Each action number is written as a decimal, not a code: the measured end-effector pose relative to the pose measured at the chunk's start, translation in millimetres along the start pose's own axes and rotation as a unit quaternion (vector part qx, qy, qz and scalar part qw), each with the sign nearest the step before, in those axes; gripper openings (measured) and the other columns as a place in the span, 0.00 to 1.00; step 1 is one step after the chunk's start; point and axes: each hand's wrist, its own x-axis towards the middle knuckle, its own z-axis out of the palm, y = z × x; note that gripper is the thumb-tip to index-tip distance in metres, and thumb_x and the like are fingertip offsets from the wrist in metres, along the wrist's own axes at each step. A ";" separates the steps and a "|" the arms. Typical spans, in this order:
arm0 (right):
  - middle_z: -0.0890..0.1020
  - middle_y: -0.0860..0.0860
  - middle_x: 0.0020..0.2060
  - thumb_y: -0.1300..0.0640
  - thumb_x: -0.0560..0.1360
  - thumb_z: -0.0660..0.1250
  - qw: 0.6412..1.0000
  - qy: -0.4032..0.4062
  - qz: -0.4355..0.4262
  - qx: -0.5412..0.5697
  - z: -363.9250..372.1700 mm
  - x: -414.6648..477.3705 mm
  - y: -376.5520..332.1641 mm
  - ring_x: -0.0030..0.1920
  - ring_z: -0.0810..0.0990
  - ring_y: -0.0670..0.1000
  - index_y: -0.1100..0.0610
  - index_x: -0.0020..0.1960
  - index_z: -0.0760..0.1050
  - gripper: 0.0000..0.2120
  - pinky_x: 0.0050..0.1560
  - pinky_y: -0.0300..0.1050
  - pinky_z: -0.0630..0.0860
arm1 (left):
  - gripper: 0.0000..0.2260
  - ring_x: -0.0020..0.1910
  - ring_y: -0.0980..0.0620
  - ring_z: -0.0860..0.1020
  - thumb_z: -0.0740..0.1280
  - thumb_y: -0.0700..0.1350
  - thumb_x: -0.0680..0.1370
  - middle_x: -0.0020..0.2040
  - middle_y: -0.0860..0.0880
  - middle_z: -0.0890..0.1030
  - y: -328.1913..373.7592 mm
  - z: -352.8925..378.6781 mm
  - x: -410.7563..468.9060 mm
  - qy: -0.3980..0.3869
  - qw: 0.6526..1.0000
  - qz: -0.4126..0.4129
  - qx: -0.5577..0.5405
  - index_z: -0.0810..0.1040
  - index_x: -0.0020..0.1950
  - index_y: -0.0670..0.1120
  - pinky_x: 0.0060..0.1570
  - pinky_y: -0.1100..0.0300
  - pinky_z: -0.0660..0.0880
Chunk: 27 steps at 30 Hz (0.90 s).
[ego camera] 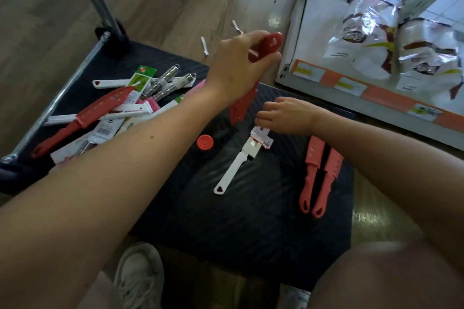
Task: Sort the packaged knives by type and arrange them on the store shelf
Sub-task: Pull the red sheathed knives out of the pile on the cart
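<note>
The left hand [238, 68] grips a red plastic knife with a sheathed blade [253, 78] by its looped handle, fingers closed around it, blade hanging down above the black ribbed cart platform [226, 221]. The right hand [286, 115] pinches the top of a white-handled knife on a printed card [241, 160], which lies on the platform; the card's writing is too blurred to read. Just right of it, two salmon-pink sheathed knives [319, 175] lie side by side, touching. A round red cap [205, 142] sits left of the white knife. Further left lies a mixed pile of packaged knives [120, 105], one with a barcode label, none legible. The grey metal store shelf [364, 98] carries orange price strips with unreadable yellow tags.
</note>
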 end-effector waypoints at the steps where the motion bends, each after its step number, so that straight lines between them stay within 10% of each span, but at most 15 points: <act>1: 0.82 0.47 0.39 0.58 0.60 0.80 1.000 0.002 0.005 -0.009 1.6 -7.8 4.2 0.36 0.80 0.50 0.55 0.48 0.82 0.18 0.32 0.39 0.74 | 0.16 0.41 0.60 0.77 0.68 0.51 0.75 0.49 0.54 0.82 4.8 4.0 0.6 -0.003 1.000 0.003 0.000 0.79 0.60 0.46 0.41 0.79 0.68; 8: 0.75 0.49 0.62 0.60 0.75 0.65 0.995 -0.091 0.023 0.046 -6.9 -47.1 11.3 0.61 0.74 0.54 0.55 0.67 0.69 0.20 0.56 0.48 0.73 | 0.16 0.45 0.57 0.78 0.68 0.49 0.75 0.48 0.55 0.78 25.3 31.3 -8.9 -0.063 0.997 0.041 -0.003 0.78 0.61 0.46 0.46 0.73 0.72; 15: 0.74 0.51 0.65 0.61 0.78 0.59 0.992 -0.122 0.015 -0.011 7.0 -42.7 3.6 0.64 0.72 0.54 0.54 0.67 0.69 0.17 0.62 0.45 0.68 | 0.21 0.47 0.48 0.81 0.62 0.55 0.73 0.51 0.45 0.83 28.5 46.2 -28.1 -0.100 0.979 0.176 0.033 0.79 0.59 0.44 0.48 0.60 0.76; 27: 0.67 0.49 0.70 0.50 0.77 0.63 0.937 -0.174 0.257 0.160 4.8 -104.9 9.5 0.69 0.66 0.53 0.47 0.74 0.58 0.27 0.65 0.50 0.69 | 0.12 0.45 0.49 0.82 0.66 0.45 0.75 0.48 0.48 0.84 28.3 68.0 -55.9 -0.185 0.848 0.479 0.130 0.82 0.56 0.44 0.44 0.56 0.79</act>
